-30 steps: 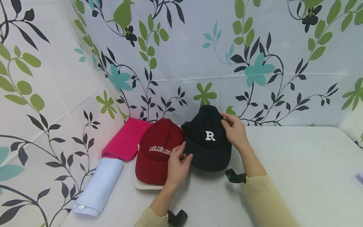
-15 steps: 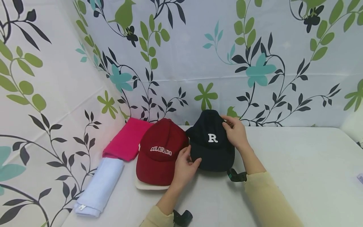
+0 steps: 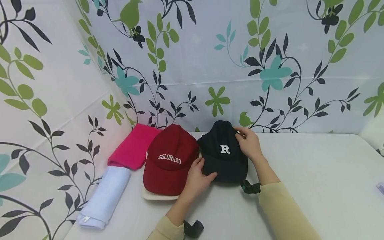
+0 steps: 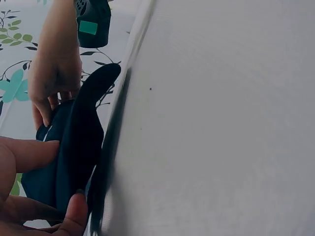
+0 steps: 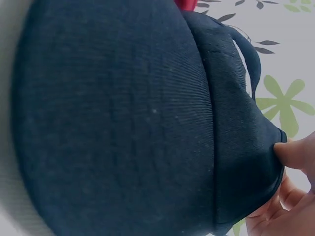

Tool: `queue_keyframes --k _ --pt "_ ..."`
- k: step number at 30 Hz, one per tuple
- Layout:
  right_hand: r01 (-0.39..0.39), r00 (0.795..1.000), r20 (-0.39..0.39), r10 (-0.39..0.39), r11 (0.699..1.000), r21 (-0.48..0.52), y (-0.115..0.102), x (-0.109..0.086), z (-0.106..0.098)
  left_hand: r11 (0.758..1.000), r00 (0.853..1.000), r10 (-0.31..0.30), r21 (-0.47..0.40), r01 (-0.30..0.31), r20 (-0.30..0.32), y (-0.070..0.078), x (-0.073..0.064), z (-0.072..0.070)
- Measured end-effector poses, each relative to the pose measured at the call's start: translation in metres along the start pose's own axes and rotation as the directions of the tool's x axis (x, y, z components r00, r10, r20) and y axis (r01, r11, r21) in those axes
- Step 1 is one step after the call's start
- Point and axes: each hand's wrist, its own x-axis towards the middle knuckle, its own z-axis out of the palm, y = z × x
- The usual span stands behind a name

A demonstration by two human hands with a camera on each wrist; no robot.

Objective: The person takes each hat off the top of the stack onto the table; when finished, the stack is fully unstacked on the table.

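A dark navy baseball cap [image 3: 225, 163] with a white letter R stands at the back of the table, its brim facing me. My left hand [image 3: 198, 178] holds the cap at the left side of its brim; in the left wrist view the thumb [image 4: 76, 214] lies against the brim. On the cap's upper right edge, my right hand [image 3: 249, 143] pinches the fabric, and in the right wrist view its thumb [image 5: 295, 153] presses the rim. Directly left of the navy cap sits a dark red cap [image 3: 168, 173] lettered COLORADO, on top of a cream brim [image 3: 159, 196].
Behind the red cap lies a folded pink cloth [image 3: 133, 148]. A rolled light blue cloth [image 3: 105, 198] lies in front of it at the left. Leaf-patterned fabric [image 3: 192, 56] hangs at the back and left. A small pale purple item [image 3: 380, 187] shows at the right edge.
The navy cap has come down and slightly right, now standing lower beside the red cap. My left hand has shifted right and down along its brim; the right hand has dropped slightly with it.
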Motion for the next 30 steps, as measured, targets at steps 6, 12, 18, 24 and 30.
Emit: queue_keyframes --k 6,12,18,24,30 --pt "0.014 0.998 0.055 -0.011 0.999 -0.048 0.005 -0.002 0.000 0.998 0.995 -0.034 0.058 0.029 0.088 0.003 -0.003 -0.002" --pt "0.014 0.997 0.082 -0.010 0.999 -0.049 0.004 -0.002 0.002 0.995 0.989 -0.073 0.073 0.064 0.129 0.004 -0.006 -0.003" --pt "0.021 0.995 0.102 -0.014 0.998 -0.064 0.006 -0.003 0.005 0.993 0.986 -0.095 0.081 0.084 0.138 0.007 -0.009 -0.008" --pt "0.030 0.993 0.114 -0.022 0.997 -0.068 0.008 -0.004 0.005 0.995 0.986 -0.086 0.054 0.079 0.144 0.006 -0.011 -0.011" --pt "0.071 0.993 0.096 -0.065 0.995 -0.064 0.003 -0.005 0.001 0.999 0.993 -0.024 -0.022 0.027 0.118 0.005 -0.013 -0.015"
